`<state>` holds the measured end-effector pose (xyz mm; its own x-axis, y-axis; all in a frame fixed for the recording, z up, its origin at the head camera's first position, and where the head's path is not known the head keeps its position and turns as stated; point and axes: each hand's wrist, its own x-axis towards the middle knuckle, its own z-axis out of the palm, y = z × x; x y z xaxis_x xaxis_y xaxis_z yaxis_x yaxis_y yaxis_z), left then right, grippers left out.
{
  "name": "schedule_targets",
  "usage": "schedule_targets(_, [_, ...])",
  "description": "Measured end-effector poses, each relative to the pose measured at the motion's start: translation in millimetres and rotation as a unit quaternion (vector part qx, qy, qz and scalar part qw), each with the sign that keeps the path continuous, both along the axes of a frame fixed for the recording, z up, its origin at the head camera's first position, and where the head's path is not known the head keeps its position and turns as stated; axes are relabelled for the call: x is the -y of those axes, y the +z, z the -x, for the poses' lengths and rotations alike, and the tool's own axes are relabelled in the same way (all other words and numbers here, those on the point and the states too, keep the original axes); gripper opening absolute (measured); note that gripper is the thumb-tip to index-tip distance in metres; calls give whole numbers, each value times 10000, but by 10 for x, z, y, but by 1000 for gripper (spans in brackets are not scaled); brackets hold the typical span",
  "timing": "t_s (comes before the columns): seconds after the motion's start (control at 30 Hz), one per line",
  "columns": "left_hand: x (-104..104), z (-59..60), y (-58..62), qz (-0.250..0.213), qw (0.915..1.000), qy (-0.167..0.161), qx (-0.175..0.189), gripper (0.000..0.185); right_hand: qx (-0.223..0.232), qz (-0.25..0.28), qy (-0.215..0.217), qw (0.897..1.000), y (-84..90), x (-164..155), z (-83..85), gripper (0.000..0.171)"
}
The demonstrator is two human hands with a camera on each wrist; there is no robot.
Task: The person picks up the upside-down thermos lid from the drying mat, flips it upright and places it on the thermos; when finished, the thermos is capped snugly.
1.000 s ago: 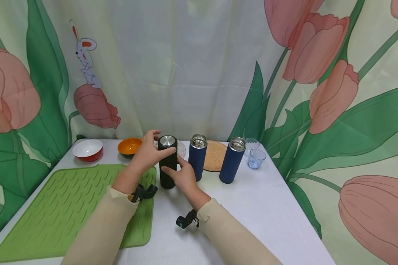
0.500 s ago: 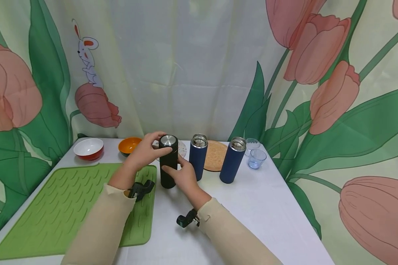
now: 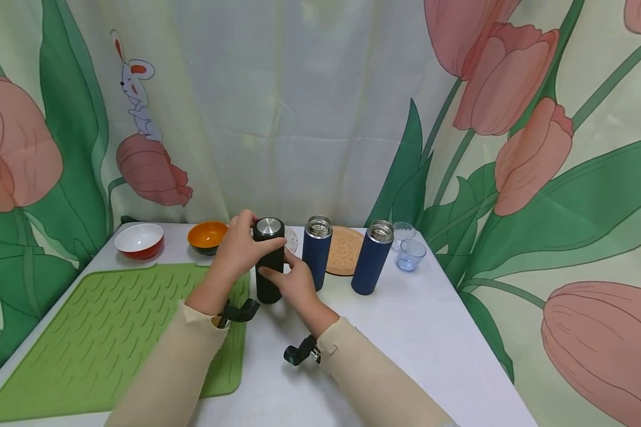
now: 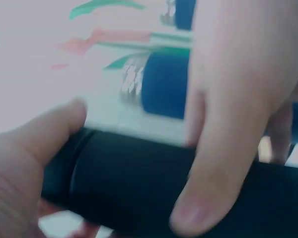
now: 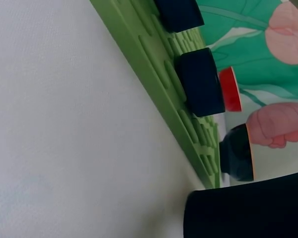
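A: Which colours are showing on the flasks?

B: The held flask (image 3: 269,261) is showing black with a silver lid top; both open flasks (image 3: 317,252) are showing navy with steel rims.

A: And the rest?

B: The ribbed mat (image 3: 107,332) is showing green, the tabletop (image 3: 416,332) white, the backdrop (image 3: 513,118) pink tulips.

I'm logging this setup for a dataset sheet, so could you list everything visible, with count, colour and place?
Black flask: 1, black with a silver lid top, upright at the table's middle, beside the mat.
Blue flasks: 2, dark blue, lids off, upright to the right of the black one.
Dark lids: 2, dark blue, on the green mat.
Green mat: 1, green, ribbed, on the left of the table.
Bowls: 2, red-and-white and orange, at the back left.
Cork coaster: 1, tan, behind the blue flasks.
Glass cups: 2, clear bluish, at the back right.
Table: 1, white.
Left hand: grips the black flask's lid end.
Right hand: holds the black flask's body.
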<state>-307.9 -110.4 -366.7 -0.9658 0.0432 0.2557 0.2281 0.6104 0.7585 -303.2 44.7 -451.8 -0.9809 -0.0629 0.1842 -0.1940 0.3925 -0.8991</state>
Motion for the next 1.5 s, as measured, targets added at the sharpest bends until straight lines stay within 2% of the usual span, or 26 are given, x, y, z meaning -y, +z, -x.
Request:
schedule_targets(0.1, [146,72,44,9,9970,-729,269,70,-23,38,14,10000,-2,-9,4,52])
schedule_targets(0.2, [258,152,95,-6,9893,-1414,369,63,-103,81,31,9999,-13,-15,18,52])
schedule_targets(0.3, [307,170,119,17,9842,-1731,364,60,-65,118,69,9999,-18,-4,21,54])
schedule_targets(0.33, [298,159,115,28,9849,-1699,338,61,-35,123,80,9999,-15,2,17,55])
schedule_targets(0.4, [225,102,101,93,9909,-1316,284,69,54,115,70,9999,-10,7,2,57])
schedule_targets(0.5, [24,3,57,171,9992,-342,92,90,75,77,12,9999,1,9,-11,56])
schedule_targets(0.57, [-105,-44,25,169,9994,288,-57,97,39,30,-27,10000,0,9,-10,54])
schedule_targets(0.6, [-144,-59,15,182,9985,493,-124,96,3,11,-21,10000,0,10,-8,51])
schedule_targets(0.67, [-162,-64,14,261,9975,621,-220,88,-48,-22,13,10000,4,13,1,49])
schedule_targets(0.73, [-107,-47,38,359,9984,400,-183,79,-44,-61,37,10000,9,9,6,51])
schedule_targets(0.87, [107,60,112,497,9963,-692,114,69,5,-120,12,9999,14,-9,13,59])
schedule_targets(0.97, [252,169,178,429,9851,-1643,287,66,12,-99,40,9999,8,-19,22,61])
schedule_targets(1.03, [304,216,220,376,9777,-2036,364,67,15,-51,83,10000,8,-19,25,61])
schedule_targets(1.07, [309,228,231,341,9757,-2131,389,66,7,-44,90,9999,9,-18,24,60])
schedule_targets(1.1, [303,226,232,351,9771,-2059,416,68,11,-41,90,10000,9,-17,22,61])
schedule_targets(1.17, [240,180,213,352,9853,-1609,450,73,51,-35,65,10000,5,-14,15,62])
schedule_targets(1.27, [63,60,132,294,9975,-513,385,88,125,-60,1,9999,-5,-11,4,63])
schedule_targets(1.33, [-54,-16,80,214,9994,129,228,94,138,-47,-2,9999,-6,-10,-1,61])
schedule_targets(1.37, [-94,-43,61,190,9992,324,110,94,124,-55,-1,9999,-5,-11,1,59])
schedule_targets(1.43, [-128,-67,45,213,9987,441,-139,87,102,-51,0,9999,2,-12,4,58])
schedule_targets(1.5, [-101,-52,53,334,9987,250,-279,76,114,-51,-25,9999,12,-17,4,58])
